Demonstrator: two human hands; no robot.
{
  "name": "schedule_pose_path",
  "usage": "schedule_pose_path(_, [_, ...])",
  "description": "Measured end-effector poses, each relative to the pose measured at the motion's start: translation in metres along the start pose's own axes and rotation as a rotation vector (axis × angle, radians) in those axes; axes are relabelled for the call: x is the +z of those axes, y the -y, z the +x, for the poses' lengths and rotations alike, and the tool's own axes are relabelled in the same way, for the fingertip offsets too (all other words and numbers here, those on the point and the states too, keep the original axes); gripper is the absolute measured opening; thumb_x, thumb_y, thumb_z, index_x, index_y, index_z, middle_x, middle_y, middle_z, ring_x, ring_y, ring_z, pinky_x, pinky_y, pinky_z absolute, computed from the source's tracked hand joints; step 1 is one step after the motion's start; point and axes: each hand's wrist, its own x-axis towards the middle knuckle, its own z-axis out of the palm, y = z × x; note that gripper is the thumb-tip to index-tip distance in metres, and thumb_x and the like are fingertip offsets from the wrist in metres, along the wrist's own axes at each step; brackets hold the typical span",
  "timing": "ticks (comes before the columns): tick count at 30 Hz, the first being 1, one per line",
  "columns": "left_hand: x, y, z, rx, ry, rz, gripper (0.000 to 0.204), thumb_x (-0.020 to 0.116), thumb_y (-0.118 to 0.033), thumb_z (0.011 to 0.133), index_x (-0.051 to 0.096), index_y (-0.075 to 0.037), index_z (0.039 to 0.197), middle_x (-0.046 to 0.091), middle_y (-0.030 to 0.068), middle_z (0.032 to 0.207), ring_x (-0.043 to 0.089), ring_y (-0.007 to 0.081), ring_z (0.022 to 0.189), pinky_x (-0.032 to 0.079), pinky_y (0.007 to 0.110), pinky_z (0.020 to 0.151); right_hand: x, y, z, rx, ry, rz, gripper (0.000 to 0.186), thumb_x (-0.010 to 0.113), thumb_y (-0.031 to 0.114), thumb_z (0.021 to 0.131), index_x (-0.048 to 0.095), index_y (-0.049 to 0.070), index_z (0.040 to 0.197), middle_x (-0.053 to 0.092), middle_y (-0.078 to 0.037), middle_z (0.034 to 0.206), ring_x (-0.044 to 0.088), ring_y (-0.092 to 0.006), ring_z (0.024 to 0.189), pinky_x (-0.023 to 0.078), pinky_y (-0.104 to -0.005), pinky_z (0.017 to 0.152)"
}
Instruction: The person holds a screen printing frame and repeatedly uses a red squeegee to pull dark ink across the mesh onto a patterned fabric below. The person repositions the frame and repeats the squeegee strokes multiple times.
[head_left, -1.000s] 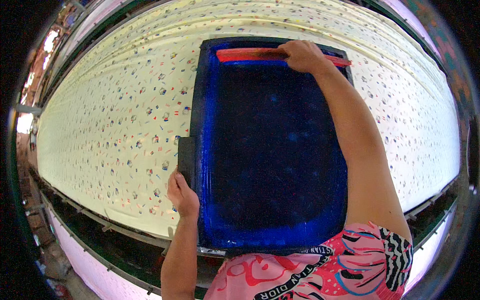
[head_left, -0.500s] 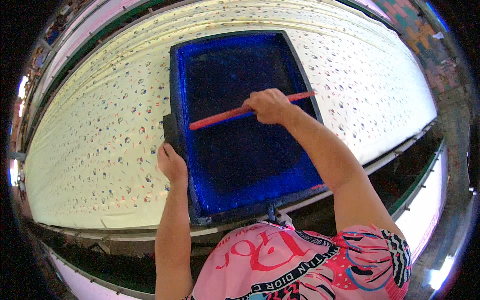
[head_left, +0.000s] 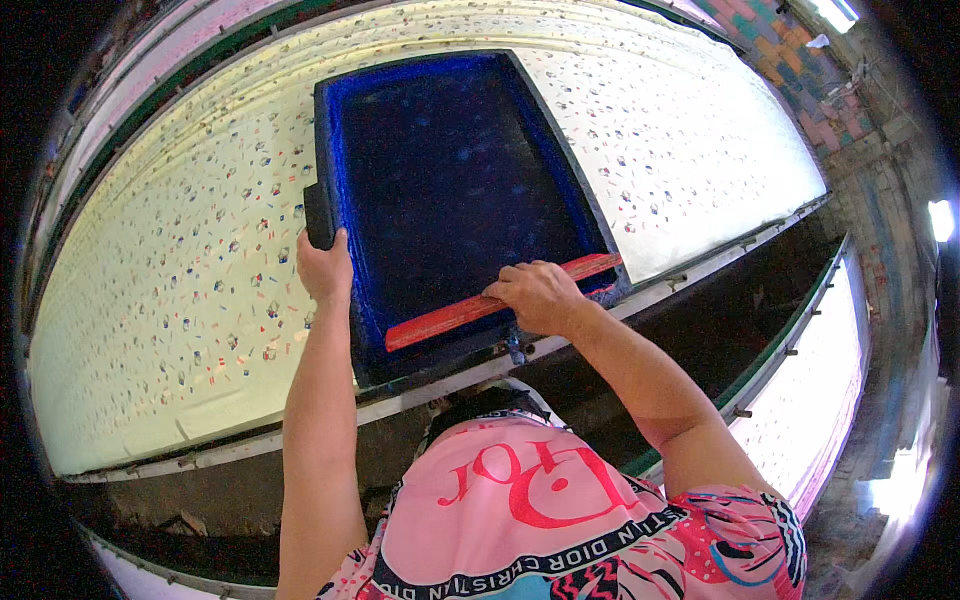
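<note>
A large screen printing frame (head_left: 460, 160) with dark mesh and blue ink along its inner edges lies on printed pale fabric (head_left: 215, 230). My right hand (head_left: 541, 296) grips a long red squeegee (head_left: 440, 320), which spans the frame near its close end, slightly tilted up to the right. Its lower edge against the mesh is hidden. At the frame's left side my left hand (head_left: 326, 265) closes around the lower end of a dark block-like handle (head_left: 317, 215) fixed to the rim.
The fabric covers a long table with a metal rail (head_left: 230, 449) along its near edge. Another pale table (head_left: 815, 380) stands to the right past a dark gap. Coloured paving (head_left: 790, 60) shows at the far right. A small clamp-like fitting (head_left: 515, 347) sits at the frame's near edge.
My right hand has drawn the squeegee toward me, from mid-screen to the frame's near end. The left hand still holds the side handle. The whole view has shifted somewhat.
</note>
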Motion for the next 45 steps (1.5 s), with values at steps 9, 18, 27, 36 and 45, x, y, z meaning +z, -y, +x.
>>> schedule_pose_path(9, [0.014,0.004,0.004,0.019,-0.055,0.035,0.068,0.089,-0.039,0.094,0.067,0.001,0.145,0.079,0.0251,0.128,0.078,0.0429,0.115,0.06,0.052,0.102,0.019,-0.003,-0.04,-0.122,-0.216,0.203,0.069,0.098,0.046,0.073,0.079,0.009,0.129,0.072,-0.014,0.123,0.069,-0.0357,0.119,0.057,-0.0496,0.101])
schedule_pose_path(18, [0.013,0.022,0.014,0.044,-0.084,0.078,0.05,0.091,-0.039,0.093,0.081,0.004,0.118,0.083,0.0239,0.108,0.08,0.042,0.097,0.061,0.051,0.091,0.018,-0.114,-0.071,-0.269,-0.404,0.508,0.046,0.09,0.026,0.089,0.078,0.007,0.129,0.076,-0.016,0.135,0.071,-0.0388,0.129,0.056,-0.0513,0.111])
schedule_pose_path(27, [0.017,0.028,0.023,-0.049,-0.07,0.001,0.049,0.088,-0.031,0.096,0.077,0.008,0.125,0.082,0.0249,0.113,0.079,0.0387,0.1,0.06,0.047,0.094,0.032,-0.237,-0.069,0.089,-0.568,0.656,0.067,0.087,0.028,0.097,0.063,0.008,0.157,0.05,-0.028,0.167,0.045,-0.0495,0.157,0.044,-0.0584,0.127])
schedule_pose_path(36, [0.013,0.034,0.017,-0.065,-0.087,0.009,0.051,0.088,-0.029,0.097,0.074,0.012,0.124,0.079,0.0279,0.118,0.076,0.0367,0.103,0.059,0.046,0.093,0.062,-0.254,-0.017,0.178,-0.745,1.01,0.059,0.078,0.014,0.105,0.06,0.003,0.16,0.052,-0.021,0.167,0.048,-0.0366,0.159,0.037,-0.0481,0.132])
schedule_pose_path(45, [0.006,0.008,0.004,-0.126,-0.023,-0.147,0.042,0.087,-0.025,0.098,0.075,0.008,0.122,0.08,0.019,0.107,0.075,0.0299,0.093,0.06,0.044,0.087,0.083,-0.254,-0.018,0.445,-0.896,1.656,0.045,0.073,0.009,0.11,0.066,-0.006,0.152,0.07,-0.016,0.154,0.066,-0.0268,0.142,0.045,-0.0419,0.126])
